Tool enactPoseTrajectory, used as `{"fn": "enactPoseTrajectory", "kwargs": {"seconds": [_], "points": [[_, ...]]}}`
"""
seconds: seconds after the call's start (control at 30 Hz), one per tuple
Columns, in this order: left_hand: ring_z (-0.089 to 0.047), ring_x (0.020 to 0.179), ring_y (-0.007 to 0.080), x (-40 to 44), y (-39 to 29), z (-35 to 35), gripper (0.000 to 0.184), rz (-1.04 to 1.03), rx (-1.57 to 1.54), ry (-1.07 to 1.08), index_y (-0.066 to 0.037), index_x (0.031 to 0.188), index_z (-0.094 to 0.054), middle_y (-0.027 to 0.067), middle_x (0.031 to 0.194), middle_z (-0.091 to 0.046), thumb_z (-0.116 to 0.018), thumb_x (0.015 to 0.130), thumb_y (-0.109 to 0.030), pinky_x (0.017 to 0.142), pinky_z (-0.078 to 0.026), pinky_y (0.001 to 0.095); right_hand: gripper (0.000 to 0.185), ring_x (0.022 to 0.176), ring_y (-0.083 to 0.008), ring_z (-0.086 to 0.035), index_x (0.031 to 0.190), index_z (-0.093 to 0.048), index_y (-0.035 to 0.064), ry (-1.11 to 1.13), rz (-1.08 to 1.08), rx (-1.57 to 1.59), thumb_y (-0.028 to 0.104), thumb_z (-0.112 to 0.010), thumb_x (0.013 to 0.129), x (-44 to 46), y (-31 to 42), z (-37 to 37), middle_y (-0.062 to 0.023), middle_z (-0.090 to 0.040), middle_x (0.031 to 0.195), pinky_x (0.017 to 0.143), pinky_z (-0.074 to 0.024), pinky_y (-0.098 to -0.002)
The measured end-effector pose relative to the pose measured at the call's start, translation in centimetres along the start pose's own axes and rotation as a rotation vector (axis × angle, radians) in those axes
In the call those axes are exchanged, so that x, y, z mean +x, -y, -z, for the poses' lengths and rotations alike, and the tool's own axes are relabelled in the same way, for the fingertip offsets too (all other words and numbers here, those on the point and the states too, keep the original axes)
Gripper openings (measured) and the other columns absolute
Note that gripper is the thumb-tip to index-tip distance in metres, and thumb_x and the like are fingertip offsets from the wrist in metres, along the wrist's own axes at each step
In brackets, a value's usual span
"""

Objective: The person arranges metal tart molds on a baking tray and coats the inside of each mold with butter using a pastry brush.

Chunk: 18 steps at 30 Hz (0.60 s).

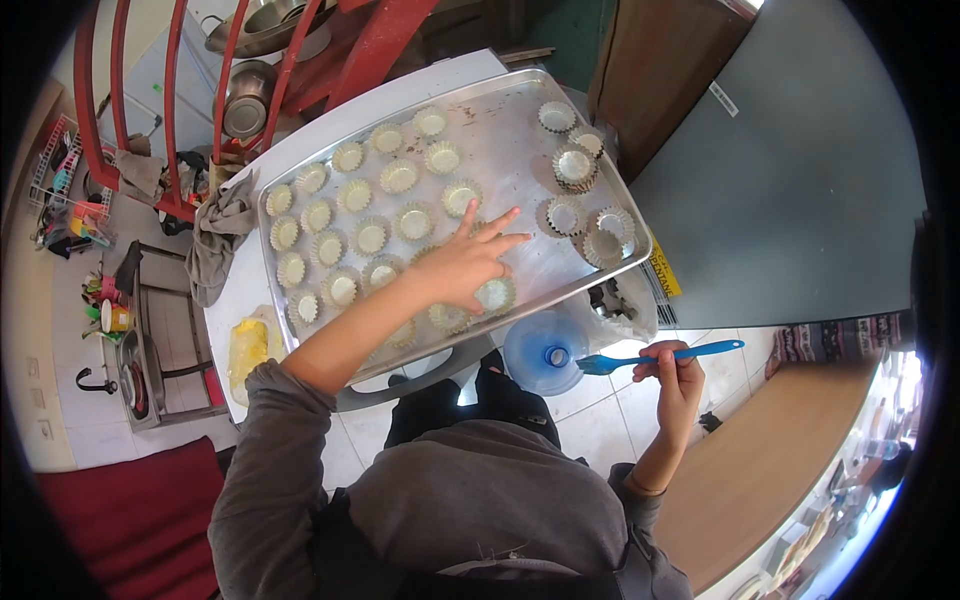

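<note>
A large metal baking tray (510,150) holds rows of small fluted tart moulds (399,176) on its left and middle. My left hand (462,268) reaches over the tray with its fingers spread. Its thumb is close to a mould (494,294) near the front edge; whether it touches is unclear. Several moulds under the forearm are partly hidden. Off the tray's front right corner, my right hand (672,375) grips a blue pastry brush (712,348) by the handle, bristles pointing left. At the tray's right end are loose and stacked moulds (574,166).
A yellow block in clear wrap (250,345) lies on the white table's left end, near a grey cloth (222,225). Below the tray's front edge stands a blue water jug (540,350). A grey appliance (780,180) stands right; red railings (225,80) rise behind.
</note>
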State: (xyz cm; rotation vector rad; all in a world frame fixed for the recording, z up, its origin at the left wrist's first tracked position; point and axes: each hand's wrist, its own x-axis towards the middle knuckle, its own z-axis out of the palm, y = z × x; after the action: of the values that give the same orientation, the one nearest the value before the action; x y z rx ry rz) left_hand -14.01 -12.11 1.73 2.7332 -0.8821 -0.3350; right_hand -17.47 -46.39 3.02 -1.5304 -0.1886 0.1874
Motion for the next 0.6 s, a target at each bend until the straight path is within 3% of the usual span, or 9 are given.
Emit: {"fn": "enactPoseTrajectory", "kwargs": {"seconds": [0.2,0.3,0.4,0.5,0.6], "points": [[-0.004,0.140,0.0307,0.6,0.1,-0.3,0.056,0.009,-0.022,-0.033,-0.011,0.103,-0.068,0.0074,0.144,-0.030,-0.083,0.049,-0.021,0.104,0.002,0.0706,0.023,0.064,-0.0133,-0.061,0.090,-0.057,-0.0049,-0.006,-0.008,0.000,0.015,-0.048,0.096,-0.3,0.0,0.2,-0.0093,-0.061,0.077,0.059,-0.0529,-0.0249],[-0.004,0.140,0.0311,0.7,-0.1,0.2,0.061,0.024,-0.014,0.017,-0.011,0.107,-0.066,0.0083,0.145,-0.030,-0.083,0.050,-0.026,0.103,0.002,0.0714,0.022,0.064,-0.0134,-0.061,0.090,-0.057,-0.0050,-0.009,-0.009,0.004,0.015,-0.048,0.096,-0.4,0.0,0.4,-0.0094,-0.061,0.078,0.059,-0.0530,-0.0250],[-0.006,0.140,0.0316,0.9,0.1,0.2,0.064,-0.003,-0.087,-0.088,-0.011,0.110,-0.063,0.0099,0.143,-0.032,-0.081,0.053,-0.034,0.105,-0.004,0.0674,0.024,0.063,-0.0148,-0.061,0.090,-0.056,-0.0050,-0.013,-0.021,-0.013,0.017,-0.047,0.096,-0.6,-0.3,0.9,-0.0111,-0.061,0.081,0.058,-0.0521,-0.0259],[-0.027,0.132,0.0343,3.4,1.3,-0.5,0.070,0.018,-0.122,-0.385,-0.008,0.114,-0.059,0.0131,0.134,-0.040,-0.079,0.056,-0.043,0.100,-0.021,0.0653,0.025,0.062,-0.0157,-0.060,0.091,-0.056,-0.0055,-0.028,-0.035,-0.024,0.018,-0.047,0.096,-0.7,-0.5,1.2,-0.0118,-0.061,0.082,0.058,-0.0513,-0.0264],[-0.045,0.115,0.0337,8.2,1.9,-2.0,0.071,0.332,-0.219,-0.535,-0.004,0.113,-0.058,0.0132,0.120,-0.051,-0.077,0.058,-0.045,0.088,-0.034,0.0589,0.026,0.062,-0.0160,-0.060,0.091,-0.056,-0.0056,-0.036,-0.044,-0.014,0.018,-0.047,0.096,-0.8,-0.9,1.4,-0.0119,-0.061,0.082,0.058,-0.0510,-0.0264]]}}
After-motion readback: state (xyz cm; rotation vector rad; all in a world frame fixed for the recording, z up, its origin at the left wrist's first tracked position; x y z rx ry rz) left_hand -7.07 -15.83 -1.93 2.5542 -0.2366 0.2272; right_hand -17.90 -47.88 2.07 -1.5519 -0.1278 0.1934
